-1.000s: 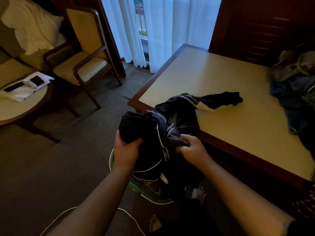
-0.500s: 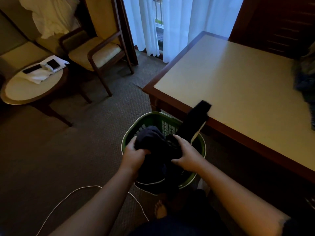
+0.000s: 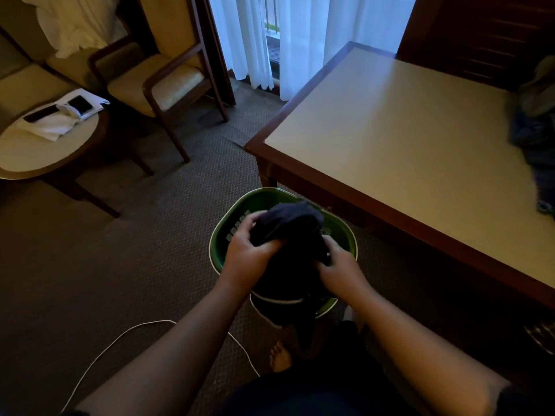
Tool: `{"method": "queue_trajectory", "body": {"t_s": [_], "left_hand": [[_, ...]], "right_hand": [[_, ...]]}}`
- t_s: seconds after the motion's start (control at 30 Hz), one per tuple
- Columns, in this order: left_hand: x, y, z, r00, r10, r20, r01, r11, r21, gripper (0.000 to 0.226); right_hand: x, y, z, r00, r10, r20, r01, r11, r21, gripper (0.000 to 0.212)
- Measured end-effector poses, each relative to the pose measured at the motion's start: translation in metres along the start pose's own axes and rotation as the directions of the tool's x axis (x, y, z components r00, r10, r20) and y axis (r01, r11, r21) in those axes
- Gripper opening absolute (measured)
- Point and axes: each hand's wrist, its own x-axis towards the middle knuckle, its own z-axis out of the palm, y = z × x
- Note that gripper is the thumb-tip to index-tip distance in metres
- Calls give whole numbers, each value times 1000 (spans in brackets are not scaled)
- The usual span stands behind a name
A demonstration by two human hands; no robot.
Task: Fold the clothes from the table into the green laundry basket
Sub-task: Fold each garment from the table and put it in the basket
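At far left, a round side table [image 3: 45,154] carries a phone [image 3: 79,104] lying on a white cloth [image 3: 51,129]. A wooden armchair [image 3: 168,85] stands just beside it, and white curtains [image 3: 315,40] hang behind. A white cable [image 3: 120,340] loops over the carpet near my left forearm. My left hand [image 3: 249,253] clutches one bunched end of a dark garment [image 3: 288,223], fingers curled over the fabric. I hold it directly above the green laundry basket [image 3: 223,232], which stands on the carpet close against the near corner of the table [image 3: 405,139]. The garment is bundled between my two hands. Its upper part rises over the basket's opening, while the lower part, edged with a pale stripe, hangs down over the near rim. One of my bare feet [image 3: 280,355] shows on the carpet below the basket. My right hand [image 3: 339,268] grips the other side of the bundle, fingers dug into the cloth. To the right, the table's pale top stretches toward the window. At its far right edge lies a heap of clothes [image 3: 534,121], mostly dark blue, well apart from the basket.
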Motion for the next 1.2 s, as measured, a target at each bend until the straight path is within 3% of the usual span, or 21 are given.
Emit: {"method": "queue_trajectory", "body": {"t_s": [0.13, 0.43, 0.67, 0.93, 1.2], "left_hand": [[16, -5, 0, 999, 17, -41, -10, 987, 162, 83], [2, -58, 2, 982, -173, 72, 131, 910, 393, 62], [-19, -100, 0, 956, -268, 119, 164, 825, 541, 59], [-18, -111, -8, 954, -291, 78, 217, 844, 490, 57], [0, -109, -14, 950, -312, -20, 301, 892, 336, 63]], "right_hand": [[5, 1, -4, 998, 46, 47, -40, 990, -133, 72], [8, 63, 33, 965, 216, 148, -177, 954, -242, 64], [6, 104, 95, 959, 202, 201, -112, 916, -385, 63], [12, 81, 99, 973, 98, 208, -26, 946, -323, 63], [50, 22, 74, 954, 22, 300, 132, 866, -482, 65]]}}
